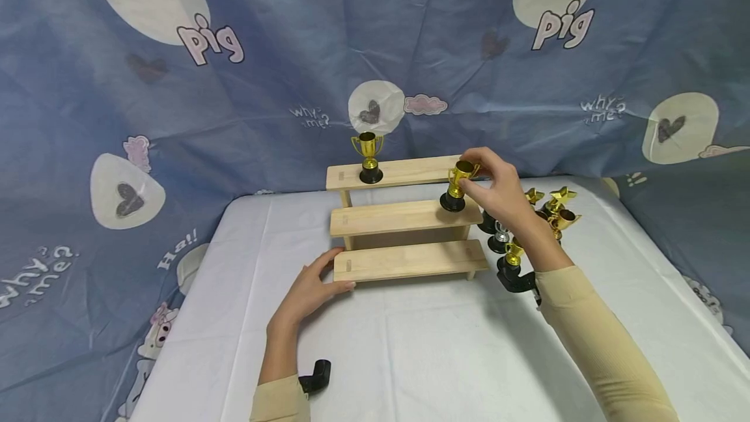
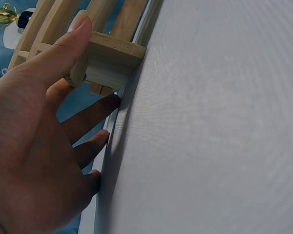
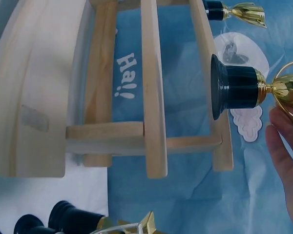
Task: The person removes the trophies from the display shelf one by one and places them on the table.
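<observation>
A three-tier wooden display stand (image 1: 410,260) stands on the white table. At its left end my left hand (image 1: 308,288) holds the lowest tier, thumb at the front edge and index finger at the back corner; its other fingers spread loosely in the left wrist view. My right hand (image 1: 498,191) pinches a small gold trophy cup (image 1: 454,186) by its cup, near a handle. Its black base (image 3: 234,87) points toward the stand's top tier in the right wrist view. Another gold trophy cup (image 1: 369,155) stands upright on the top tier's left part.
Several small trophies stand right of the stand, partly hidden by my right forearm: a gold one (image 1: 513,254), a silver one (image 1: 500,234) and a star-topped one (image 1: 561,197) among them. A blue printed curtain (image 1: 281,51) hangs behind the white-covered table (image 1: 410,344).
</observation>
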### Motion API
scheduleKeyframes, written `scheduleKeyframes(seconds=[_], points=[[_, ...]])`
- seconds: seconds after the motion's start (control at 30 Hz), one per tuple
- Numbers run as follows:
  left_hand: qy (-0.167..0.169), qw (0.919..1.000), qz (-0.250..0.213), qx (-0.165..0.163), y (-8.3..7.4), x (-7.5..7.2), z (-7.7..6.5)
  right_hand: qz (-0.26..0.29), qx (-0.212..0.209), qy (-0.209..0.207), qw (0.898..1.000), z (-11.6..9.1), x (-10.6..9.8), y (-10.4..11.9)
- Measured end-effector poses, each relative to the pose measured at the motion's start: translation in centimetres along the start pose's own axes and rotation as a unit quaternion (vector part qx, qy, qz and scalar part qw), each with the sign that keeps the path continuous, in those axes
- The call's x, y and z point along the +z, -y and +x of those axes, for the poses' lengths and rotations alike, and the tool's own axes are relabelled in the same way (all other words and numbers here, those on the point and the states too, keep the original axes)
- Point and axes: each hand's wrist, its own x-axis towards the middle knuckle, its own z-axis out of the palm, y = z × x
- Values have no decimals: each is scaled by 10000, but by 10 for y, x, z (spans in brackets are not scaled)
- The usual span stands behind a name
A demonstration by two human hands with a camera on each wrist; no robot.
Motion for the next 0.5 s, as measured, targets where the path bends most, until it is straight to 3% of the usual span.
scheduleKeyframes(seconds=[0.5], points=[[-9,10000,-22,35,-1,1,-1,-232,82,-154,9996,-23,-13,-13]])
